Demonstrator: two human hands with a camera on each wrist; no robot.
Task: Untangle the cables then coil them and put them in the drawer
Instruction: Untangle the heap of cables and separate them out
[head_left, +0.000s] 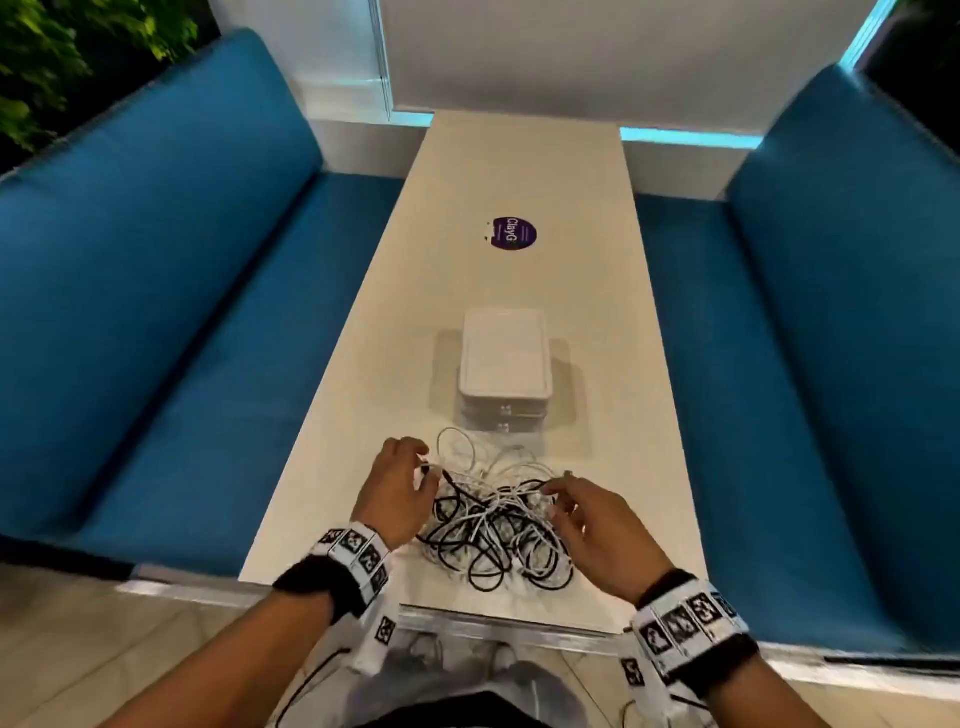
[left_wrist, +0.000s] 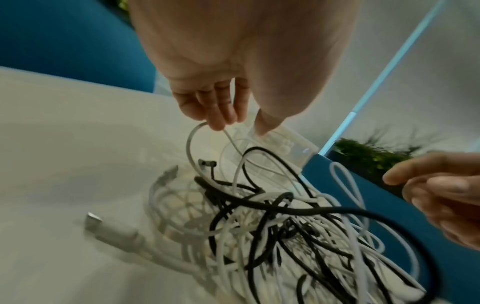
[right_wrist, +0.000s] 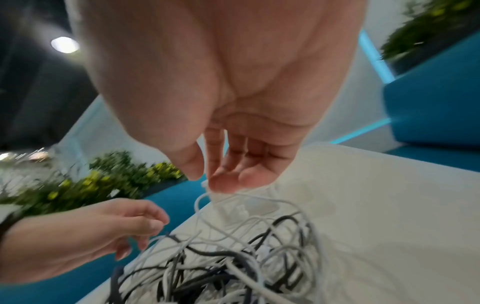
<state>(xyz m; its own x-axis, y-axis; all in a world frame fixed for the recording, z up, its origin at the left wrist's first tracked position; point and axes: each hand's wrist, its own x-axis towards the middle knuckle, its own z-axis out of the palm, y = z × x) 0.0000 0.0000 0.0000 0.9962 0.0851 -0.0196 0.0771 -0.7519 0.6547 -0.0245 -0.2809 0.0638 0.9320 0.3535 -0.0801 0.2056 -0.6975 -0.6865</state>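
Note:
A tangle of black and white cables (head_left: 493, 525) lies on the near end of the pale table (head_left: 530, 171). Behind it stands a white drawer unit (head_left: 505, 358) with its drawers closed. My left hand (head_left: 423, 470) is at the tangle's left edge, fingertips (left_wrist: 219, 123) curled onto a white cable loop (left_wrist: 191, 144), thumb just beside them. My right hand (head_left: 550, 493) is at the tangle's right edge and pinches a thin white cable (right_wrist: 201, 200) between thumb and fingers (right_wrist: 226, 183). A white USB plug (left_wrist: 97, 224) lies loose on the table.
Blue benches (head_left: 156, 312) run along both sides of the table. A round purple sticker (head_left: 514, 234) sits farther up the tabletop. Green plants (right_wrist: 98, 183) stand behind the benches. The table's near edge (head_left: 498, 618) is just below the tangle.

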